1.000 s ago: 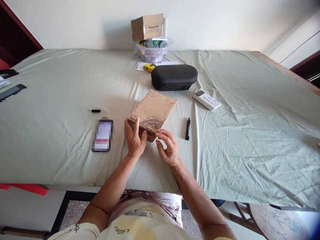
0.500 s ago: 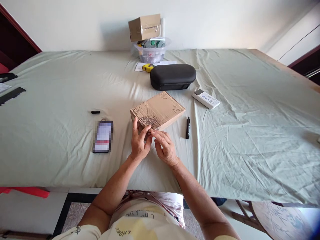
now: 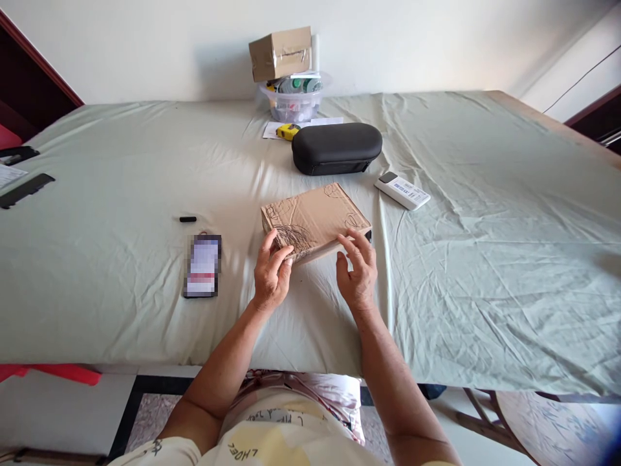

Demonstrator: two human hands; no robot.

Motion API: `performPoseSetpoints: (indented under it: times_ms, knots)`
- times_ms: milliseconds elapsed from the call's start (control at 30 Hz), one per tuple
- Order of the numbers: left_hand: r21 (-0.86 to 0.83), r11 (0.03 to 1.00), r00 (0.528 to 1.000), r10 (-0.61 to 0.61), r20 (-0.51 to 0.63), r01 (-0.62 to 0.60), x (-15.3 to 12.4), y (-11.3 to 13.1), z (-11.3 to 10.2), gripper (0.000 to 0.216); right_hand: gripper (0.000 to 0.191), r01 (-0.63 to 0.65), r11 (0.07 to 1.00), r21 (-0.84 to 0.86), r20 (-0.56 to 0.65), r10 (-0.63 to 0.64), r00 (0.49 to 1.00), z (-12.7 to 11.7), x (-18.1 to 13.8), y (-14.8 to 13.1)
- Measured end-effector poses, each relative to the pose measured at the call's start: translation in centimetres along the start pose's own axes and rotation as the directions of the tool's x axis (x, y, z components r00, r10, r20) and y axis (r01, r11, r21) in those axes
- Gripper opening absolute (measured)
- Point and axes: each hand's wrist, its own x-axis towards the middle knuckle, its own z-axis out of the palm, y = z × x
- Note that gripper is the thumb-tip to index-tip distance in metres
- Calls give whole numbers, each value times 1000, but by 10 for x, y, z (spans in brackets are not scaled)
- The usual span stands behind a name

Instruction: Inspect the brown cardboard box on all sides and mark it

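"So, head view: where's the cardboard box (image 3: 315,219)?"

"On the green cloth (image 3: 466,291), between the hands. Left hand (image 3: 272,275) pinches its near-left corner, thumb in front, fingers on top."

"And the other?"

"Right hand (image 3: 359,270) has fingers loosely spread at the front edge, by the right corner. Can't tell if they press."

"Hidden stuff?"

"Box underside. Black object (image 3: 369,235) mostly blocked behind the right corner, can't ID it. Phone (image 3: 202,266) screen is pixelated. Clear tub (image 3: 295,107) contents hard to make out."
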Motion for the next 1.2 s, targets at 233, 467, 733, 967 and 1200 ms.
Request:
performPoseSetpoints:
  times_ms: [233,467,733,967,1200]
  knots:
    - [-3,1000,994,20,-106,-21,3,-4,-2,26,43,-90,996,-20,-86,88,992,-3,-1,16]
    - [11,1000,989,-8,-148,10,4,-3,-3,23,42,-180,984,-16,-107,177,978,-1,-2,17]
    - [1,998,979,-63,-195,65,6,-3,-2,17,42,-250,967,53,-71,253,965,-3,0,14]
    - [-70,979,959,-201,-200,190,4,-7,1,20,38,-278,957,79,-66,283,957,-2,1,9]
    - [-215,940,928,-309,-207,265,4,-13,1,24,36,-405,886,226,-57,427,902,1,1,3]
